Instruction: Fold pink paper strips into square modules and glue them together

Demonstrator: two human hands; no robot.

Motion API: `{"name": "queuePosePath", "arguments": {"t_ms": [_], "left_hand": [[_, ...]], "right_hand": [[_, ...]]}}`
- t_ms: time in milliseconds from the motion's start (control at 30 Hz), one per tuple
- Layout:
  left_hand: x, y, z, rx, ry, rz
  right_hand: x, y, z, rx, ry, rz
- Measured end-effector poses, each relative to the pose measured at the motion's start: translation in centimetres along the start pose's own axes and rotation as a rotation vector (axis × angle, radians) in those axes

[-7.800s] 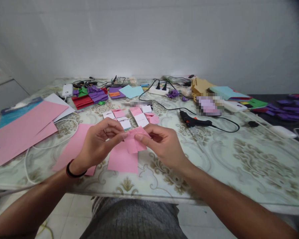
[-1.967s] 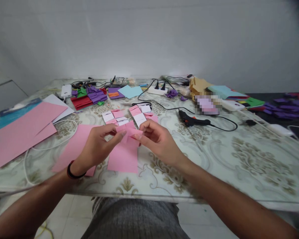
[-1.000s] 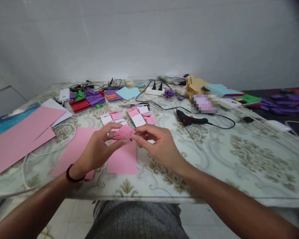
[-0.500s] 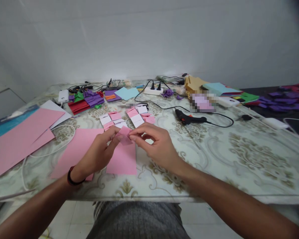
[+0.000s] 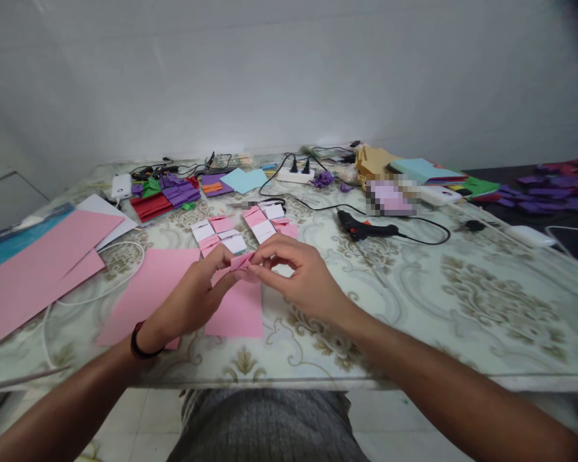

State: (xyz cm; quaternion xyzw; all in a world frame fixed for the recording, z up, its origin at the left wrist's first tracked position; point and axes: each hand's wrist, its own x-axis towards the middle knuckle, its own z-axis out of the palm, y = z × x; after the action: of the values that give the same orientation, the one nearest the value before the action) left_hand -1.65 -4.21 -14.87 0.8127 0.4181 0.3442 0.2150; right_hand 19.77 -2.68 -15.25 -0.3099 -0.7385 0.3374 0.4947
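Observation:
A small piece of pink paper [image 5: 241,260], creased across its middle, is pinched between both hands above the table. My left hand [image 5: 197,285] grips its left side between thumb and fingers. At the right edge, the thumb and fingertips of my right hand [image 5: 301,269] are closed on the same piece. Beneath my hands lie a pink sheet [image 5: 238,308] and a larger pink sheet [image 5: 147,282]. Just beyond them sit two groups of folded pink and white paper squares, one on the left [image 5: 216,232] and one on the right [image 5: 264,224].
Right of centre lies a black glue gun [image 5: 368,229] with its cord. Large pink sheets [image 5: 48,263] cover the left side. A white power strip [image 5: 295,174], purple folded papers [image 5: 179,191] and a stack of coloured paper [image 5: 426,171] line the back.
The small pink paper, flatter and facing me before, is now folded over into a narrower shape. My left thumb has shifted right along it; my right hand stays nearly in place.

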Motion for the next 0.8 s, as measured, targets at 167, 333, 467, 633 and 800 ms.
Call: {"name": "queuePosePath", "arguments": {"t_ms": [167, 333, 467, 633, 800], "left_hand": [[0.09, 0.03, -0.08, 0.022, 0.122, 0.265], [0.13, 0.03, -0.06, 0.172, 0.180, 0.366], [0.05, 0.04, 0.06, 0.234, 0.198, 0.351], [0.15, -0.10, -0.03, 0.235, 0.184, 0.404], [0.24, -0.19, -0.31, 0.234, 0.265, 0.365]], "right_hand": [[-0.30, 0.18, 0.06, -0.240, -0.044, -0.177], [-0.50, 0.47, 0.29, -0.421, -0.054, -0.316], [-0.50, 0.62, 0.38, -0.419, -0.055, -0.333], [-0.50, 0.76, 0.43, -0.372, -0.057, -0.350], [-0.21, 0.16, -0.07, -0.211, -0.069, -0.165]]}}
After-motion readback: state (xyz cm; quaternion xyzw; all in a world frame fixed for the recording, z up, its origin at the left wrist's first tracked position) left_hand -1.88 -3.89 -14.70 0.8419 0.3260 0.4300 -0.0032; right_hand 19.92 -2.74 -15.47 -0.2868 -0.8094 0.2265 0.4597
